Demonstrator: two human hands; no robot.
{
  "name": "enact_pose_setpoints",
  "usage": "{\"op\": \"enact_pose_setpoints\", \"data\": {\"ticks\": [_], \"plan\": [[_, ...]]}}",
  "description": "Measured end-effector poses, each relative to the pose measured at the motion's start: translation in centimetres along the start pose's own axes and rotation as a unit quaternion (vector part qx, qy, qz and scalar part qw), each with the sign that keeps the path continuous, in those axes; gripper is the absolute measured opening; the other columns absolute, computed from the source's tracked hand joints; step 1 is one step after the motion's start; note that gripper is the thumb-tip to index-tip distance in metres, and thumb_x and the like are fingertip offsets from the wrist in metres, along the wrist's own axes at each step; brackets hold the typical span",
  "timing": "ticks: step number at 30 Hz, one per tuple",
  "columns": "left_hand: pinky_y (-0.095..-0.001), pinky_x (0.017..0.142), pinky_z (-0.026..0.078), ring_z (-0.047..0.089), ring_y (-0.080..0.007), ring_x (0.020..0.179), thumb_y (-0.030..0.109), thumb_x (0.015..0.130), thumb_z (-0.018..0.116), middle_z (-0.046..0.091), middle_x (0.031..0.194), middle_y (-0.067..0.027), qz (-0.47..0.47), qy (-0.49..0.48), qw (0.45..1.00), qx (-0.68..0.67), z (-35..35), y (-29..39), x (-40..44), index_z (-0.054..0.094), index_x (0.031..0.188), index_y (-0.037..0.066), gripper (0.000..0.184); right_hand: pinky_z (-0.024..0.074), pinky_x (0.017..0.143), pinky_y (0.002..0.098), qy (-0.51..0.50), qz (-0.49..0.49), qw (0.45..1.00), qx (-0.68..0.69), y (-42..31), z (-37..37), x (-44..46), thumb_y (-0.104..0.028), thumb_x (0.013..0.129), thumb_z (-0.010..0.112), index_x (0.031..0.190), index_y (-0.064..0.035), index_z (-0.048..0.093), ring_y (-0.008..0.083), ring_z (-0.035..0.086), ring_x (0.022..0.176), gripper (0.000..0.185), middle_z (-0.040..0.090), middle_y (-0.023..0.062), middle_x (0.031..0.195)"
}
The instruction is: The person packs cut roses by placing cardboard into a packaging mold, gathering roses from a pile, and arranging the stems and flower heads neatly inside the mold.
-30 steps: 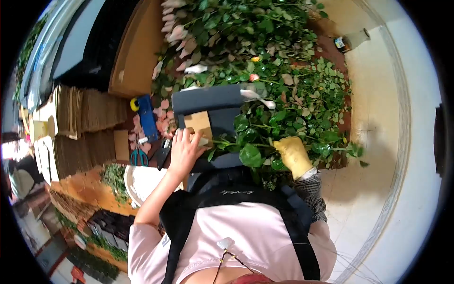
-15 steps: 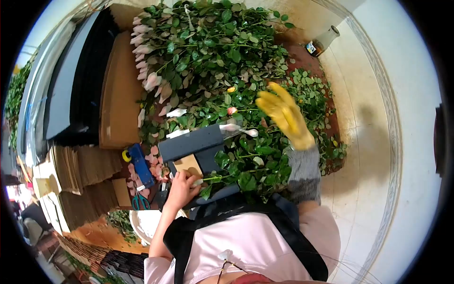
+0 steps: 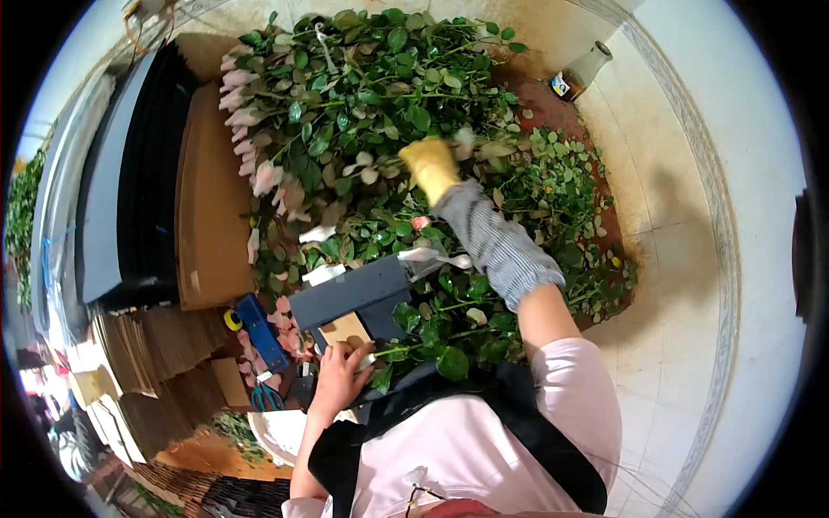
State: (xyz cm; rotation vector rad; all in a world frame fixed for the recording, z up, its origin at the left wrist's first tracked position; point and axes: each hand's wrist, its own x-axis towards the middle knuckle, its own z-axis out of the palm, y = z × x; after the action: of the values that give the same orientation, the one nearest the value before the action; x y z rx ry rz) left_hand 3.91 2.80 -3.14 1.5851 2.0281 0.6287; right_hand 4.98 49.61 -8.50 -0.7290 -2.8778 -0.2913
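My bare left hand (image 3: 339, 378) has its fingers curled at the near edge of a small brown cardboard piece (image 3: 344, 329). A rose (image 3: 452, 363) lies with its pale end at those fingers, its leafy stem running right. Under the cardboard is a dark grey sheet (image 3: 350, 292). In a yellow glove and grey knitted sleeve, my right hand (image 3: 429, 166) is over the rose pile (image 3: 371, 95), closed and motion-blurred. Blurred leaves on both sides suggest a rose stem in its grip; the fingers are not distinct. Pale pink netted rose heads (image 3: 237, 82) line the pile's left side.
Left stand dark grey sheets (image 3: 112, 181), a cardboard panel (image 3: 216, 198) and stacked brown cardboard (image 3: 138, 345). A blue tool (image 3: 261, 331), teal scissors (image 3: 266, 397) and loose pink petals (image 3: 281, 319) lie near my left hand. A glass bottle (image 3: 583, 71) stands at the back right.
My right hand has moved left and away from me, into the rose pile, its spread fingers now closed. My left hand stays on the cardboard and rose. The view has shifted slightly.
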Motion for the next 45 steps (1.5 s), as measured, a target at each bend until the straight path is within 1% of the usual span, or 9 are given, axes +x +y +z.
{"op": "enact_pose_setpoints", "data": {"ticks": [6, 10, 17, 22, 26, 30, 32, 40, 45], "plan": [[-0.0453, 0.091, 0.042, 0.049, -0.0373, 0.105, 0.009, 0.083, 0.073, 0.052, 0.115, -0.0160, -0.016, 0.043, 0.995, -0.085, 0.3, 0.0, -0.8, 0.058, 0.133, 0.010, 0.052, 0.0564, 0.077, 0.0396, 0.163, -0.050, 0.977, 0.125, 5.9, -17.4, -11.2, 0.001, 0.078, 0.070, 0.090, -0.0076, 0.071, 0.0266, 0.066, 0.072, 0.014, 0.070, 0.0082, 0.080], [-0.0434, 0.092, 0.044, 0.052, -0.0365, 0.105, 0.009, 0.081, 0.075, 0.058, 0.112, -0.0143, -0.020, 0.050, 0.993, -0.106, 0.9, -0.7, -1.1, 0.064, 0.123, 0.008, 0.043, 0.0572, 0.083, 0.0414, -0.073, 0.039, 0.949, 0.303, 2.5, -23.5, -21.3, -0.005, 0.084, 0.071, 0.106, -0.0077, 0.071, 0.0281, 0.069, 0.088, 0.022, 0.072, 0.0144, 0.094], [-0.0451, 0.090, 0.045, 0.055, -0.0345, 0.105, 0.015, 0.081, 0.074, 0.062, 0.108, -0.0126, 0.005, 0.078, 0.997, 0.009, 0.9, 0.3, -1.2, 0.069, 0.106, 0.003, 0.028, 0.0515, 0.059, 0.0389, -0.238, 0.074, 0.967, 0.052, -5.2, -14.1, -34.0, -0.010, 0.071, 0.064, 0.067, -0.0119, 0.067, 0.0288, 0.065, 0.066, 0.005, 0.062, 0.0093, 0.062], [-0.0502, 0.104, 0.038, 0.048, -0.0335, 0.121, 0.018, 0.076, 0.077, 0.054, 0.128, -0.0108, 0.087, 0.104, 0.969, 0.207, -1.5, 2.7, -0.4, 0.070, 0.103, 0.007, 0.030, 0.0465, 0.095, 0.0423, -0.013, 0.197, 0.974, 0.114, -8.6, -12.1, -34.2, -0.006, 0.074, 0.059, 0.087, -0.0124, 0.071, 0.0277, 0.065, 0.097, 0.019, 0.070, 0.0089, 0.101], [-0.0467, 0.098, 0.045, 0.052, -0.0380, 0.115, 0.015, 0.076, 0.078, 0.055, 0.126, -0.0143, 0.076, 0.034, 0.994, 0.074, -0.3, 0.1, 0.1, 0.070, 0.105, 0.007, 0.031, 0.0449, 0.103, 0.0456, 0.070, 0.197, 0.938, 0.275, -7.2, -4.2, -36.1, 0.002, 0.073, 0.063, 0.107, -0.0071, 0.068, 0.0332, 0.061, 0.112, 0.035, 0.068, 0.0125, 0.119], [-0.0459, 0.097, 0.045, 0.053, -0.0391, 0.111, 0.012, 0.072, 0.080, 0.055, 0.123, -0.0162, 0.023, 0.084, 0.994, 0.061, 0.6, 0.8, -0.6, 0.051, 0.138, 0.009, 0.072, 0.0464, 0.104, 0.0416, -0.199, 0.208, 0.822, 0.491, -1.3, -12.6, -31.7, -0.021, 0.097, 0.061, 0.138, -0.0087, 0.055, 0.0312, 0.057, 0.125, 0.043, 0.058, 0.0138, 0.139], [-0.0478, 0.095, 0.043, 0.052, -0.0388, 0.110, 0.013, 0.071, 0.082, 0.052, 0.123, -0.0173, -0.014, 0.094, 0.994, 0.048, 0.6, 0.3, -0.8, 0.050, 0.136, 0.003, 0.073, 0.0472, 0.104, 0.0407, -0.218, 0.234, 0.897, 0.304, 0.0, -15.6, -28.2, -0.021, 0.097, 0.061, 0.138, -0.0076, 0.055, 0.0309, 0.057, 0.124, 0.044, 0.059, 0.0139, 0.138], [-0.0433, 0.086, 0.045, 0.054, -0.0343, 0.097, 0.026, 0.067, 0.086, 0.058, 0.104, -0.0132, -0.014, 0.093, 0.995, 0.021, -0.3, -0.6, -0.6, 0.061, 0.126, 0.003, 0.068, 0.0491, 0.098, 0.0431, 0.126, -0.060, 0.932, 0.334, -3.1, -13.6, -4.6, -0.012, 0.089, 0.068, 0.138, -0.0092, 0.053, 0.0302, 0.061, 0.112, 0.051, 0.067, 0.0143, 0.117], [-0.0432, 0.088, 0.044, 0.054, -0.0336, 0.099, 0.026, 0.068, 0.086, 0.059, 0.107, -0.0129, -0.035, 0.092, 0.995, 0.013, -0.1, -0.2, -0.5, 0.061, 0.126, 0.004, 0.067, 0.0428, 0.101, 0.0413, -0.004, 0.152, 0.988, 0.012, -1.8, -5.9, 10.1, -0.009, 0.091, 0.059, 0.131, -0.0109, 0.056, 0.0228, 0.059, 0.105, 0.040, 0.066, 0.0075, 0.109]]}}
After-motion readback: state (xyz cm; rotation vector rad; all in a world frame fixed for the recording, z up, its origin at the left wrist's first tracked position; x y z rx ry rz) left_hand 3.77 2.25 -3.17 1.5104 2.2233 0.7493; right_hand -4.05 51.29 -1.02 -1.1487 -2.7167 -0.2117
